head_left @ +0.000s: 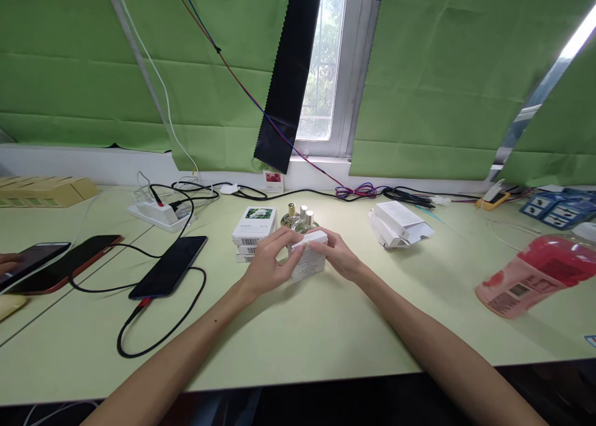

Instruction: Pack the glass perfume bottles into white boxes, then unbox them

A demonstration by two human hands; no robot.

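Note:
Both of my hands are closed on one small white box (309, 261), which stands upright on the table in front of me. My left hand (272, 258) grips its left side, with the thumb near the top edge. From the right, my right hand (342, 255) holds it, fingers at the top flap. Just behind the box are several perfume bottles (303, 220) with gold and silver caps, partly hidden by my hands. A stack of white boxes (254, 227) with a flower picture on top stands to the left.
Opened white cartons (399, 224) lie to the right, and a pink-red plastic jar (535, 277) is farther right. On the left are a black phone (168, 267) with its cable, a power strip (161, 213) and another person's hand (8, 263). Cables (298, 194) run along the wall.

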